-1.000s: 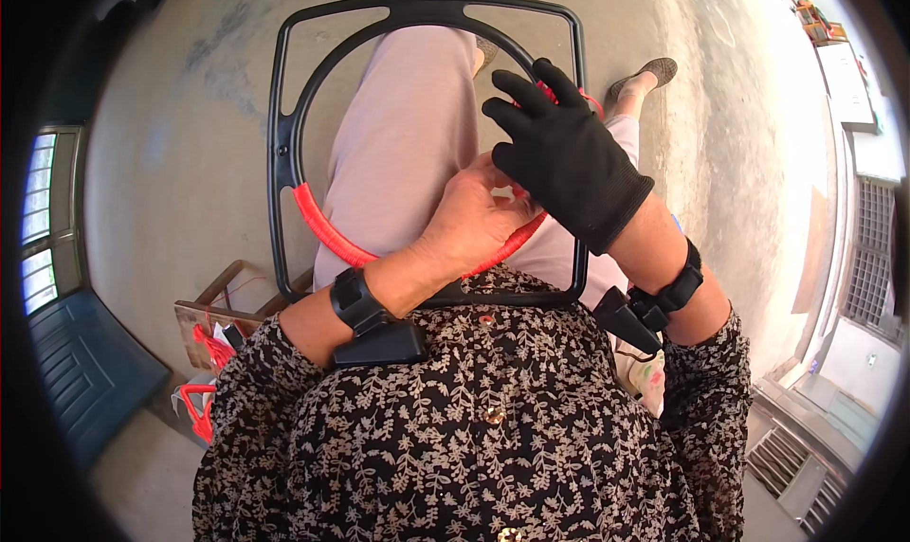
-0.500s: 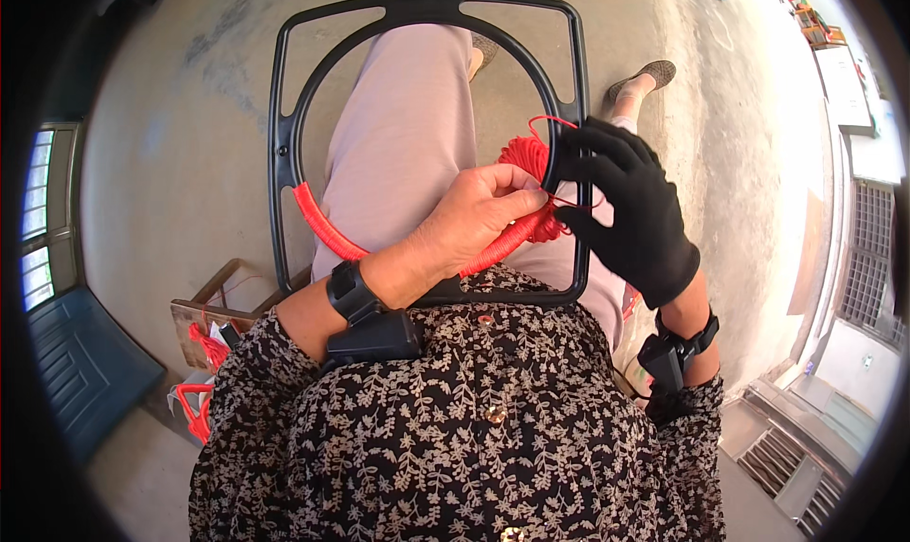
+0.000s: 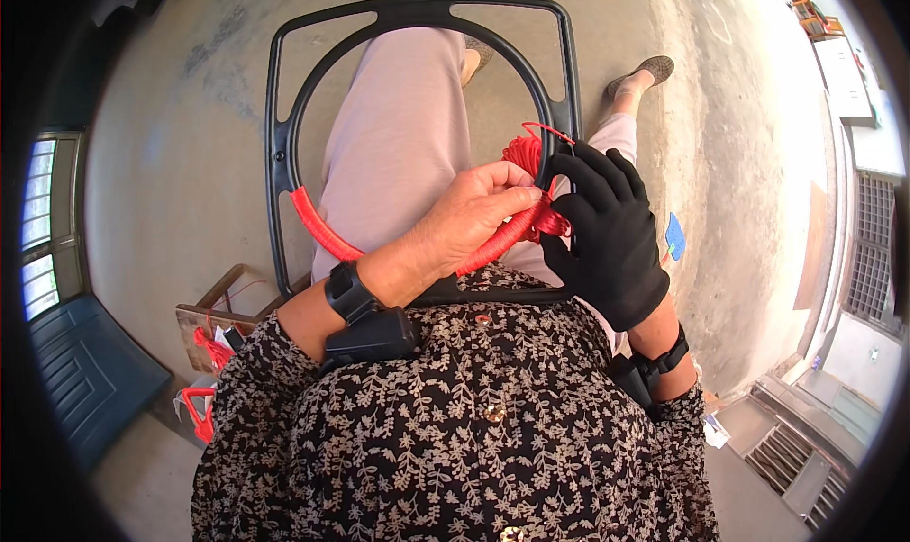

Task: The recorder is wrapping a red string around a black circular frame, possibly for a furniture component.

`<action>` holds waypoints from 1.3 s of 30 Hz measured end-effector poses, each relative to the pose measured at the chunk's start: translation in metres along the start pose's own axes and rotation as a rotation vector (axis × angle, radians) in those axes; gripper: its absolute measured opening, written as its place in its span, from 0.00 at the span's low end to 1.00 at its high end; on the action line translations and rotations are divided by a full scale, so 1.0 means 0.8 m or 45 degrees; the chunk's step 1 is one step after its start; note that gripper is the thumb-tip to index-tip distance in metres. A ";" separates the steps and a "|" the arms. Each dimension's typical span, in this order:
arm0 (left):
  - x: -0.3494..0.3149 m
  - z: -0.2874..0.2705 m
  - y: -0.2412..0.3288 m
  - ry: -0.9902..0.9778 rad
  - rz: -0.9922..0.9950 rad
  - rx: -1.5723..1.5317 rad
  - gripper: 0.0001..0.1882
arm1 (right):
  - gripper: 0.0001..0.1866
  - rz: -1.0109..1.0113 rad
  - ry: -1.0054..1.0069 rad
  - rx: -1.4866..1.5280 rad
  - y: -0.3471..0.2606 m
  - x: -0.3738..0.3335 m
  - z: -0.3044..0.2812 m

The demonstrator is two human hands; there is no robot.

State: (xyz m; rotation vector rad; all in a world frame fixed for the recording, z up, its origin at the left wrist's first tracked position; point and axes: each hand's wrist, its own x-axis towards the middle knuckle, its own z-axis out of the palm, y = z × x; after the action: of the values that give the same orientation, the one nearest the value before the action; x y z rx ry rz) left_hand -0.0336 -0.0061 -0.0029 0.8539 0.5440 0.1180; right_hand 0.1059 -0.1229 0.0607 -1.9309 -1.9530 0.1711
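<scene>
A black frame point(image 3: 379, 13), a rounded rectangle with a round ring inside it, stands against my lap. Smooth red cord point(image 3: 322, 231) is wound tightly around the lower part of the ring. My bare left hand point(image 3: 479, 210) pinches the right end of that winding between thumb and fingertips. Beside it, my black-gloved right hand point(image 3: 607, 229) reaches around the frame's right bar, its fingers curved about the loose red cord; the fingertips are partly hidden. The coil of red cord point(image 3: 523, 153) hangs behind the ring, with a thin loop rising toward the glove.
Down at the left stand a wooden stool point(image 3: 213, 319) and more red strands point(image 3: 213, 348). A blue-grey panel point(image 3: 90, 371) leans at far left. A blue flat piece point(image 3: 674, 234) is on the floor at the right. My shoe point(image 3: 654, 68) rests on the concrete floor ahead.
My right hand has moved slightly left and down, closer to the ring, and its fingers have curled more. My left hand keeps its pinch. The blue piece on the floor has come into sight.
</scene>
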 end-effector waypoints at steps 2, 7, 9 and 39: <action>-0.002 0.001 0.006 -0.011 -0.030 -0.006 0.07 | 0.16 -0.010 0.018 0.093 -0.001 0.001 -0.007; 0.004 -0.004 -0.005 -0.031 0.011 -0.051 0.06 | 0.17 0.044 0.110 0.407 0.004 -0.009 -0.009; 0.005 -0.003 -0.006 -0.043 -0.032 -0.149 0.08 | 0.20 0.110 0.049 0.547 0.007 -0.014 -0.012; 0.001 0.001 0.001 -0.047 -0.025 -0.230 0.07 | 0.23 0.097 0.117 0.330 0.011 -0.004 0.003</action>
State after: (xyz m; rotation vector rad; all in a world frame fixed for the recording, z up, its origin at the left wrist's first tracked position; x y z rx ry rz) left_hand -0.0327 -0.0061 -0.0024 0.6732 0.4987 0.1314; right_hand 0.1132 -0.1253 0.0551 -1.8108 -1.7072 0.3328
